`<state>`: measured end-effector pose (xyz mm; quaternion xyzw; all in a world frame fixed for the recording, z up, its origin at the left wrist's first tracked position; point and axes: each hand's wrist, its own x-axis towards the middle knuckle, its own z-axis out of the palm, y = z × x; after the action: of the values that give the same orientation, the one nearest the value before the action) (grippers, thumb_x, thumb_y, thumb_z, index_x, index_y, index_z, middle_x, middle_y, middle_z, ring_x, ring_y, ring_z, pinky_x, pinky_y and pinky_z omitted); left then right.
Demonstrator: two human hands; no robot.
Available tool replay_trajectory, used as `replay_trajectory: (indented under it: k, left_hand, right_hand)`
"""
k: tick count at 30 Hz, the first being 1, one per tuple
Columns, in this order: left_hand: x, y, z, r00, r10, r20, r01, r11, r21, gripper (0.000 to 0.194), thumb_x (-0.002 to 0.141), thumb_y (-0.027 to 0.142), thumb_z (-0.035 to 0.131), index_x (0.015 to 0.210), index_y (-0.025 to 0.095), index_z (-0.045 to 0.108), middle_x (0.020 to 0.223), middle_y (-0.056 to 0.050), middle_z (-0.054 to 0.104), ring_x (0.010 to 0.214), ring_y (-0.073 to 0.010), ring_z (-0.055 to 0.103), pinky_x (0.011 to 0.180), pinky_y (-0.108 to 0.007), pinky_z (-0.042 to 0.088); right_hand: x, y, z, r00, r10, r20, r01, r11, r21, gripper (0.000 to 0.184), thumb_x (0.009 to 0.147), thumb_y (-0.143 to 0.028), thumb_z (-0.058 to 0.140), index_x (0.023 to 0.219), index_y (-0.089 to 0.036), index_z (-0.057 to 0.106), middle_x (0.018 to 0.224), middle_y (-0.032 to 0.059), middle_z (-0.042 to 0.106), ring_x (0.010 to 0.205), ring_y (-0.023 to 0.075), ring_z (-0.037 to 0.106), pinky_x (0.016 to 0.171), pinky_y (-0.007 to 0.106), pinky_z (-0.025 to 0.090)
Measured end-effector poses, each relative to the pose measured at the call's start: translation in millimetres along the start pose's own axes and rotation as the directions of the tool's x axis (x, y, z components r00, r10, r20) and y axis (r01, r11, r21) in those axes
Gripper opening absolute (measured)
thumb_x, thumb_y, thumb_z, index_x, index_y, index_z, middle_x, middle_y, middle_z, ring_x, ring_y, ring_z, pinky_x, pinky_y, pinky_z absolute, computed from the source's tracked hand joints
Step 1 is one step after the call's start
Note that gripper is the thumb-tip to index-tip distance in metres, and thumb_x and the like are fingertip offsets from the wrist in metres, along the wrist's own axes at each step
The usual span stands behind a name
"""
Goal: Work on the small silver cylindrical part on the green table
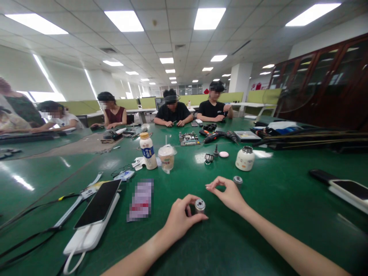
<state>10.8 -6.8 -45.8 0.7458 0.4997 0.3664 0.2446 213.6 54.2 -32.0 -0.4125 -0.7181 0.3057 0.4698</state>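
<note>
A small silvery metal cylinder (200,206) stands upright on the green tabletop, with holes in its top face. My left hand (179,215) is closed around it from the left, thumb in front and index finger behind. To the right and a little farther away, my right hand (230,194) hovers with thumb and fingertips pinched together. Whatever those fingertips hold, if anything, is too small to make out. Just behind the right hand stands another short metal cylinder (238,179), partly hidden by it.
Left lie a phone (99,203) on a white cabled device and a purple packet (140,201). Ahead stand a bottle (148,153), a plastic cup (167,157) and a white jar (245,159). Farther back are a circuit board (189,138), power drills (214,136) and several seated people.
</note>
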Motion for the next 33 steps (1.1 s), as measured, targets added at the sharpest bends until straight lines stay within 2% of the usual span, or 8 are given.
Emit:
replay_trajectory:
  k: [4, 7, 14, 17, 20, 22, 26, 33]
  left_hand:
    - [-0.5, -1.2, 0.5, 1.0, 0.01, -0.006, -0.01, 1.0, 0.018, 0.044, 0.068, 0.046, 0.082, 0.102, 0.023, 0.067, 0.075, 0.006, 0.071, 0.055, -0.0112, 0.056, 0.064, -0.024, 0.04]
    - [-0.8, -2.4, 1.1, 1.0, 0.017, -0.008, -0.017, 1.0, 0.024, 0.047, 0.068, 0.047, 0.081, 0.107, 0.024, 0.066, 0.075, 0.006, 0.071, 0.054, -0.011, 0.056, 0.064, -0.024, 0.041]
    - [-0.7, -2.7, 1.3, 1.0, 0.019, -0.007, -0.018, 1.0, 0.023, 0.045, 0.069, 0.047, 0.081, 0.104, 0.024, 0.067, 0.074, 0.005, 0.071, 0.055, -0.0116, 0.057, 0.063, -0.024, 0.041]
    - [-0.6, -3.1, 1.6, 1.0, 0.016, -0.013, -0.015, 1.0, 0.024, 0.045, 0.068, 0.048, 0.081, 0.103, 0.024, 0.067, 0.075, 0.005, 0.072, 0.055, -0.0116, 0.057, 0.063, -0.024, 0.041]
    - [-0.8, -3.5, 1.9, 1.0, 0.016, -0.013, -0.016, 1.0, 0.007, 0.045, 0.068, 0.048, 0.081, 0.102, 0.023, 0.067, 0.08, 0.005, 0.073, 0.055, -0.011, 0.056, 0.062, -0.024, 0.041]
    - [-1.1, -3.2, 1.8, 1.0, 0.017, -0.014, -0.017, 1.0, 0.004, 0.044, 0.067, 0.047, 0.081, 0.102, 0.023, 0.067, 0.077, 0.005, 0.072, 0.054, -0.0109, 0.056, 0.062, -0.024, 0.041]
    - [-1.2, -1.8, 1.3, 1.0, 0.015, -0.02, -0.014, 0.999, 0.029, 0.044, 0.068, 0.044, 0.082, 0.103, 0.023, 0.068, 0.062, 0.008, 0.065, 0.054, -0.0117, 0.055, 0.061, -0.023, 0.039]
    - [-0.3, -1.9, 1.1, 1.0, 0.013, -0.007, -0.012, 1.0, 0.017, 0.043, 0.068, 0.047, 0.081, 0.101, 0.022, 0.068, 0.065, 0.007, 0.067, 0.055, -0.0123, 0.057, 0.06, -0.023, 0.039]
  right_hand:
    - [-6.5, -32.7, 6.3, 0.995, -0.041, 0.091, 0.03, 0.992, 0.119, 0.018, 0.08, -0.029, 0.071, 0.07, -0.02, 0.059, 0.078, 0.0016, 0.072, 0.084, 0.0223, 0.072, 0.081, 0.035, 0.053]
    - [-13.7, -43.4, 10.7, 0.99, -0.063, 0.129, 0.059, 0.998, 0.036, 0.015, 0.08, -0.023, 0.07, 0.067, -0.02, 0.062, 0.077, 0.0008, 0.07, 0.084, 0.0209, 0.069, 0.082, 0.035, 0.051]
    - [-19.5, -44.5, 14.2, 0.982, -0.071, 0.173, 0.088, 0.992, -0.094, 0.013, 0.079, -0.019, 0.069, 0.067, -0.022, 0.064, 0.078, 0.0, 0.069, 0.084, 0.0204, 0.064, 0.079, 0.033, 0.047]
    - [-19.0, -46.9, 12.9, 0.992, -0.049, 0.117, 0.068, 0.984, -0.165, 0.011, 0.079, -0.028, 0.072, 0.077, -0.023, 0.063, 0.068, -0.0025, 0.066, 0.074, 0.0203, 0.063, 0.073, 0.032, 0.046]
    - [-17.5, -50.4, 10.6, 0.999, -0.035, 0.032, 0.039, 0.989, -0.139, 0.02, 0.08, -0.034, 0.071, 0.09, -0.022, 0.057, 0.058, -0.0063, 0.06, 0.063, 0.0185, 0.062, 0.073, 0.032, 0.046]
    - [-16.9, -52.4, 9.5, 0.997, -0.064, 0.041, 0.068, 0.993, -0.094, 0.021, 0.08, -0.03, 0.07, 0.093, -0.022, 0.056, 0.066, -0.0043, 0.065, 0.07, 0.0189, 0.065, 0.077, 0.033, 0.047]
    - [-18.0, -52.3, 10.0, 0.975, -0.118, 0.188, 0.135, 0.988, -0.081, 0.017, 0.077, -0.02, 0.07, 0.092, -0.023, 0.062, 0.089, 0.0006, 0.072, 0.089, 0.0212, 0.066, 0.084, 0.034, 0.046]
    - [-23.1, -47.5, 17.0, 0.98, -0.096, 0.172, 0.122, 0.982, -0.145, 0.007, 0.081, -0.017, 0.068, 0.079, -0.024, 0.067, 0.079, -0.0009, 0.07, 0.085, 0.0213, 0.063, 0.08, 0.035, 0.044]
